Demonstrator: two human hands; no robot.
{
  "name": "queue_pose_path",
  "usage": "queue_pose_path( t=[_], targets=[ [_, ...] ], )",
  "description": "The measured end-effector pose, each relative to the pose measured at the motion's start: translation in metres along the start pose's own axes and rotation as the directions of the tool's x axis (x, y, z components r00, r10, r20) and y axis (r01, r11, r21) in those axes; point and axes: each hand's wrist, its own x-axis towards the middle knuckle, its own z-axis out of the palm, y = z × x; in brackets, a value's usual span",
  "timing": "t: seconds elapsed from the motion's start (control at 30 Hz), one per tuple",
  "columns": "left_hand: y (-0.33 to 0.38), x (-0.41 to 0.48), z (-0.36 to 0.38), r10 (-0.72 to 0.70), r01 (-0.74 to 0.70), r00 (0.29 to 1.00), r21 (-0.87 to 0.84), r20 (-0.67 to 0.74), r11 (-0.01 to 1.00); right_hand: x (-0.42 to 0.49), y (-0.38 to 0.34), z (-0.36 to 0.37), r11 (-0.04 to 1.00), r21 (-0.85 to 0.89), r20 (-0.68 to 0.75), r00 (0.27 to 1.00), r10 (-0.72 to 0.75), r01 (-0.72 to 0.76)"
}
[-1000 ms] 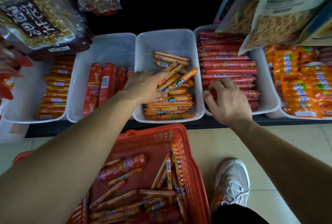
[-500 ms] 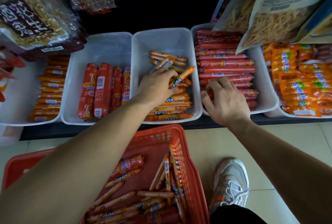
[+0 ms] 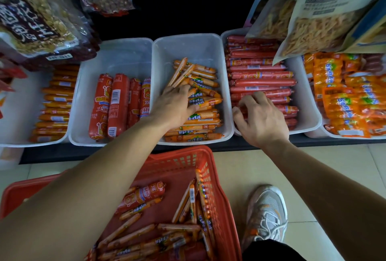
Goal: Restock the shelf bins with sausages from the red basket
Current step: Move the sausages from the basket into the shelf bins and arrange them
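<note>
The thin orange sausages (image 3: 200,97) lie heaped in the middle bin (image 3: 188,49). Most lie crosswise, and a few at the back are tilted over the rest. The left hand (image 3: 174,107) lies flat on that heap, fingers straight and spread, pressing on the wrappers without curling round any.

On the floor straight in front of the middle bin stands the red basket (image 3: 181,160). It holds loose thin sausages (image 3: 133,233) and one stubby red sausage (image 3: 144,195).

The right hand (image 3: 262,118) is just right of the middle bin, over the near end of the neighbouring bin (image 3: 307,110) of long red sausages (image 3: 263,74). Its fingers are curled down onto them, thumb by the rim (whether it actually grips one I cannot tell).

Touching the middle bin on its left is a bin (image 3: 123,55) with thick red sausages (image 3: 117,104) lying lengthwise. Further left of the middle bin are more orange sausages (image 3: 56,104), and furthest right are orange packets (image 3: 342,93). Snack bags (image 3: 325,9) hang above and to the right of the middle bin, and peanut bags (image 3: 31,20) above and to its left. A grey shoe (image 3: 265,212) rests on the floor, in front of the middle bin and to the right.
</note>
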Motion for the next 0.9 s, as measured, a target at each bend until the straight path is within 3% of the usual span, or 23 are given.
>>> queue_pose_path(
  t=[0.17, 0.27, 0.37, 0.5, 0.63, 0.77, 0.9],
  targets=[
    [-0.005, 0.007, 0.004, -0.095, 0.076, 0.993, -0.227, -0.072, 0.971, 0.0, 0.0, 0.0, 1.0, -0.013, 0.004, 1.0, 0.007, -0.007],
    [-0.013, 0.016, 0.002, -0.153, 0.148, 0.988, -0.333, 0.013, 0.931, 0.001, -0.001, 0.0, 1.0, -0.006, 0.005, 1.0, 0.009, -0.009],
    [-0.011, 0.022, 0.005, -0.141, 0.159, 0.985, -0.208, 0.098, 0.965, 0.0, -0.001, 0.0, 1.0, -0.011, 0.009, 1.0, 0.011, -0.011],
    [-0.012, 0.021, 0.006, 0.022, 0.002, 0.996, -0.276, 0.084, 0.961, 0.0, -0.001, 0.0, 1.0, -0.014, -0.003, 1.0, 0.011, -0.011],
    [-0.016, 0.032, -0.001, 0.196, -0.194, 0.981, -0.15, -0.003, 0.969, -0.001, -0.001, 0.001, 1.0, -0.014, -0.007, 1.0, 0.0, 0.0],
    [-0.009, 0.033, 0.008, 0.13, -0.112, 0.986, -0.159, 0.109, 0.981, 0.0, -0.001, 0.001, 1.0, -0.023, -0.022, 1.0, -0.006, 0.005],
    [-0.01, 0.042, 0.019, 0.176, -0.189, 0.967, 0.057, 0.182, 0.98, 0.0, 0.0, 0.003, 0.999, -0.046, -0.009, 1.0, -0.011, 0.011]
  ],
)
